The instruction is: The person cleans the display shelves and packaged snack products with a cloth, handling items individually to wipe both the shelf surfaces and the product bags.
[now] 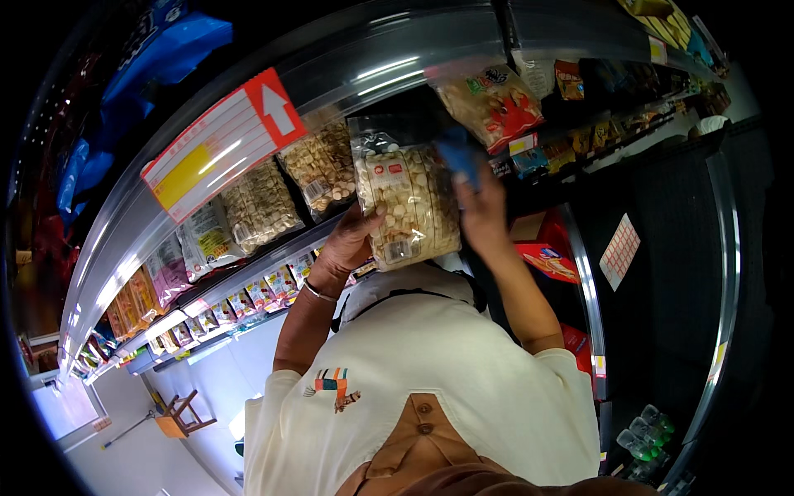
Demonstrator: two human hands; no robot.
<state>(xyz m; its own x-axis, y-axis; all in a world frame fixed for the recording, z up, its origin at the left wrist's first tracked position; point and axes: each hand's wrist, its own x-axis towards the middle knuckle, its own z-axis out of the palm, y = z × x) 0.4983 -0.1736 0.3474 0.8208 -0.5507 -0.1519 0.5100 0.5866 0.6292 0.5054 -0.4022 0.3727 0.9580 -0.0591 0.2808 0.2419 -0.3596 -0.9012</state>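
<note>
My left hand (352, 240) grips the lower left side of a clear plastic bag of pale, roundish dry snack pieces (412, 198). Its thumb lies across the front of the bag, which stands nearly upright before the shelf. A bracelet circles that wrist. At the bag's right side, my right hand (482, 214) is blurred and holds a blue cloth (459, 156). The cloth is by the bag's upper right edge; whether they touch is unclear. Similar clear bags (260, 204) sit on the shelf to the left.
A red-and-white price sign (223, 146) hangs from the clear shelf front. Right of my hands is a red-and-clear snack bag (490, 102). Small packets (260, 292) line a lower shelf. A wooden stool (180, 418) stands on the floor, and bottles (645, 431) are at lower right.
</note>
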